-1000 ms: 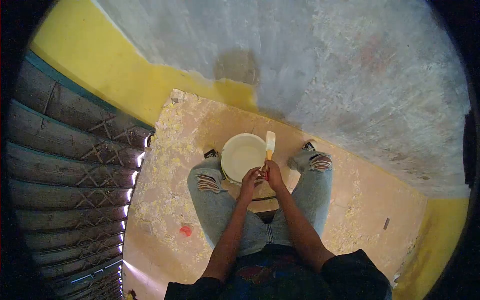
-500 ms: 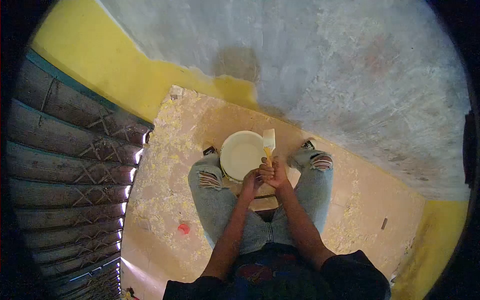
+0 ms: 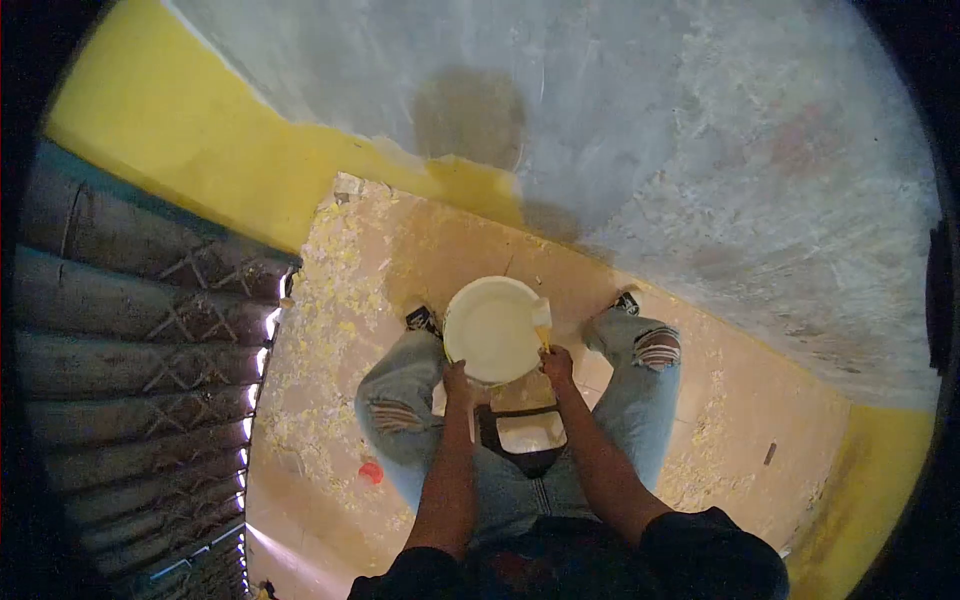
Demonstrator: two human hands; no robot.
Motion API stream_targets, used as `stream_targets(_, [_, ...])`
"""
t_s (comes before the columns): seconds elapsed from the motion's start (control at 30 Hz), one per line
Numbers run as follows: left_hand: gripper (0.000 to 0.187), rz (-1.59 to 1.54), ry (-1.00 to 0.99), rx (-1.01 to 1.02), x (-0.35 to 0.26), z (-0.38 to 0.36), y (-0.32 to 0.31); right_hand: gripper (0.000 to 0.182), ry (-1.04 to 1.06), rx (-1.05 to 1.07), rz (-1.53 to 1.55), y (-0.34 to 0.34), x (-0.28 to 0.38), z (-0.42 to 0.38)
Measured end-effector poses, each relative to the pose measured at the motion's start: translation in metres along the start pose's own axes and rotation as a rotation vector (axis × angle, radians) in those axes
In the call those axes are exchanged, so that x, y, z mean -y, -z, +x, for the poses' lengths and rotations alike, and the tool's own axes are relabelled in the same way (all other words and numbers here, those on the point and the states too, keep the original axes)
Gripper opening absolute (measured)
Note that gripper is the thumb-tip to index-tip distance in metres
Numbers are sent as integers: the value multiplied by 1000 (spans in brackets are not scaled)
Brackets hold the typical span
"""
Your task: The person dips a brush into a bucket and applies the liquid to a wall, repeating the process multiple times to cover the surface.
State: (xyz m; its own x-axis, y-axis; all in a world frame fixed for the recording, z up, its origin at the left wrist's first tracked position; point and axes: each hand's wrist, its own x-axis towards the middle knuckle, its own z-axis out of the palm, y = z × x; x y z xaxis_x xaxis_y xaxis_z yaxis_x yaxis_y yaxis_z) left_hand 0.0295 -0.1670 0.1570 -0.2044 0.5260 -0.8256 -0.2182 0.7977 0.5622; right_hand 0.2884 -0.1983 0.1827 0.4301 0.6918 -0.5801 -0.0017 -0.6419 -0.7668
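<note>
A pale bucket (image 3: 494, 283) of whitish paint (image 3: 492, 325) stands on the floor between my knees. My left hand (image 3: 456, 380) is closed on its near left rim. At the right rim my right hand (image 3: 556, 364) grips a paintbrush (image 3: 542, 334) by its yellow handle, and the hand is right at the bucket's side. The light bristles point away from me, overlapping the bucket's right edge in this view. My right fingers are partly hidden.
Ahead rises a grey wall (image 3: 640, 120) with a yellow lower band (image 3: 220, 130). A dark slatted shutter (image 3: 140, 370) runs along the left. Paint flakes litter the tan floor (image 3: 720, 400), where a red object (image 3: 370, 472) lies left of my leg. A stool-like seat (image 3: 530, 432) shows between my thighs.
My hands, together near the brush handle before, have moved apart. The left has gone to the bucket's rim, and the right has lowered the brush to its right edge.
</note>
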Motion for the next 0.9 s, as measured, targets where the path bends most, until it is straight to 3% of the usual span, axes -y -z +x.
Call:
stream_targets(0.13, [47,383,-43,-198,-5,42,10,28,135,26,-280,-1,-56,55])
stream_targets(0.2, [52,477,-65,-243,16,73,16,29,600,-4,34,-9,-94,86])
stream_targets(0.23, [57,182,-111,-76,37,95,18,29,607,-12,36,-6,-78,91])
stream_targets(0.27, [63,-113,-150,91,41,108,12,30,518,162,30,2,-50,82])
stream_targets(0.3, [63,-111,-153,98,136,17,81,31,424,335,25,10,-25,73])
stream_targets(0.33, [67,53,-14,-30,31,84,17,31,424,326,26,14,-2,66])
stream_targets(0.37, [71,218,124,-158,17,94,3,32,382,313,-201,16,3,69])
stream_targets(0.4, [71,224,123,-151,19,96,0,34,334,298,-426,19,8,71])
stream_targets(0.47, [72,162,-293,38,32,104,10,33,322,386,-361,7,-12,100])
stream_targets(0.5, [72,161,-298,40,42,119,22,33,309,484,-296,3,-40,120])
stream_targets(0.57, [35,512,-212,108,30,127,33,33,290,491,-284,7,-35,124])
stream_targets(0.6, [35,513,-219,105,57,97,31,34,264,500,-272,8,-31,124])
stream_targets(0.63, [54,379,-168,201,46,70,33,34,268,500,-267,12,-19,118])
stream_targets(0.67, [80,244,-117,297,-4,56,22,34,165,514,-269,19,1,109])
stream_targets(0.7, [80,247,-122,298,8,66,21,35,61,526,-271,23,0,111])
stream_targets(0.77, [43,113,-66,84,26,75,16,36,151,514,-208,24,-20,122])
stream_targets(0.87, [53,211,-15,98,31,70,5,39,263,527,-130,42,-32,131])
stream_targets(0.9, [53,217,-16,104,64,78,14,41,293,561,-120,49,-26,131])
